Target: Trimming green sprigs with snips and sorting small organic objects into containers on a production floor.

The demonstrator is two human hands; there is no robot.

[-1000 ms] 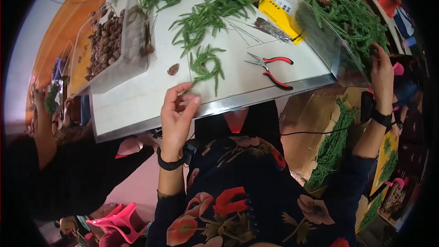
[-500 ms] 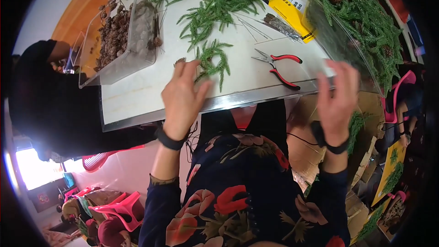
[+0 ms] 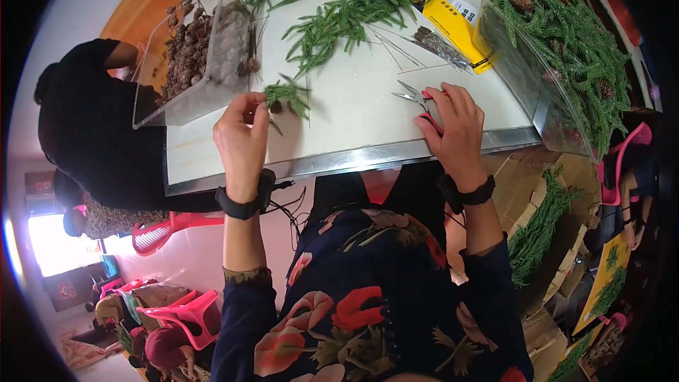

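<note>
Left hand (image 3: 242,133) now pinches the sprig (image 3: 290,94) and cone (image 3: 276,107) at its right side, while the right hand (image 3: 457,127), well apart, has reached the pliers (image 3: 423,101), grip unclear, putting all three at hand.

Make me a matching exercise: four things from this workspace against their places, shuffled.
1. red-handled metal pliers
2. clear plastic bin of brown cones
3. small green needled sprig
4. clear plastic bin piled with green sprigs

A. white table's right side
B. at the left hand
C. white table's left side
D. at the right hand

Pairs: 1-D, 2-C, 3-B, 4-A
</note>
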